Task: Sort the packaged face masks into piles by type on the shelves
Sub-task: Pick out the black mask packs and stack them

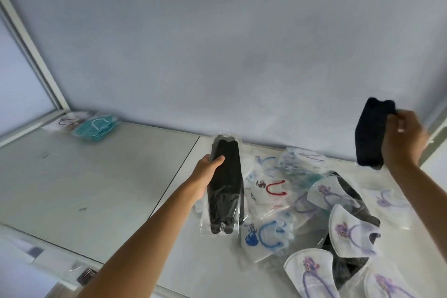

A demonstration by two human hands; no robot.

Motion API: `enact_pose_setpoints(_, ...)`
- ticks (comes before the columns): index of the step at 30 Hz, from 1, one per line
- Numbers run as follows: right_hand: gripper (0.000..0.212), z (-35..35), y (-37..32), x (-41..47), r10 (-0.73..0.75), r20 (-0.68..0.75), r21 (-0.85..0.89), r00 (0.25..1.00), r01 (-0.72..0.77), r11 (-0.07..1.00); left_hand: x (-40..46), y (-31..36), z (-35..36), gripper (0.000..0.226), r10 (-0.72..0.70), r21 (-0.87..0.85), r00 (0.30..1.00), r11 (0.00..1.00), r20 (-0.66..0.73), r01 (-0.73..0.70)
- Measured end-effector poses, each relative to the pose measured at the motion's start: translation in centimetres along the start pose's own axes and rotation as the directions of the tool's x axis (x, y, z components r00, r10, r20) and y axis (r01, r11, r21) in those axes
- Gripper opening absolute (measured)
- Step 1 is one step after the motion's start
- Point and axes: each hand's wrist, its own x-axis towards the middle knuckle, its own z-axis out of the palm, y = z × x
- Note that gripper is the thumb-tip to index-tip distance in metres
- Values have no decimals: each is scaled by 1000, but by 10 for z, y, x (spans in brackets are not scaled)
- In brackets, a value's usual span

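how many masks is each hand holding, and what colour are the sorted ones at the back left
Left hand: 1 black mask, in a clear wrapper
Right hand: 1 black mask
Back-left pile: teal masks, a stack too flat to count, beside a white pack
Total in hand: 2

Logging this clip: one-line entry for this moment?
left hand: holds black mask pack | right hand: holds black mask | unsorted pile: remains

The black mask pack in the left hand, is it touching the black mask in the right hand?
Apart. The head view shows bare wall between the black mask pack and the black mask.
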Motion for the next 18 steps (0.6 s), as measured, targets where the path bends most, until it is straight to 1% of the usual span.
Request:
enact_pose_setpoints(2,27,-8,-37,-16,-97,-34,168,995,101,981,-2,4,4,26,13,-32,1000,999,8,-12)
enact_pose_setpoints(4,17,-9,-70,-38,-138,-13,290,990,136,947,-5,9,11,28,22,-58,1000,998,17,-21)
enact_pose_setpoints(5,14,-4,-83,-50,-131,33,350,991,111,930,-6,11,16,27,26,-64,999,998,20,-25)
enact_pose_setpoints(6,16,4,-95,-64,-99,128,416,987,37,908,-6,13,20,26,34,-71,999,997,23,-32)
enact_pose_setpoints(7,18,15,-103,-79,-53,269,459,962,-79,885,-7,16,25,25,39,-76,999,996,29,-36)
enact_pose_setpoints(8,22,28,-108,-95,-14,426,460,904,-204,864,-7,18,29,25,38,-84,999,996,35,-35)
enact_pose_setpoints(9,23,41,-111,-112,13,556,425,831,-298,855,-7,20,32,28,32,-85,998,996,55,-27)
enact_pose_setpoints(10,22,53,-112,-127,33,631,359,775,-329,874,-8,22,35,31,23,-86,995,996,93,-15)
enact_pose_setpoints(11,17,64,-111,-140,51,651,289,757,-310,906,-11,25,37,32,23,-103,989,995,146,-8)
enact_pose_setpoints(12,12,73,-110,-151,68,641,241,765,-285,928,-14,27,39,30,38,-142,981,990,188,-11)
enact_pose_setpoints(13,11,82,-107,-158,93,620,212,779,-280,936,-17,28,39,29,46,-181,976,983,215,-7)
enact_pose_setpoints(16,21,100,-97,-168,167,559,134,812,-287,948,-17,27,35,44,21,-283,979,958,205,39)
enact_pose_setpoints(18,26,107,-91,-175,153,542,118,827,-254,960,-18,27,30,51,35,-303,976,953,214,32)
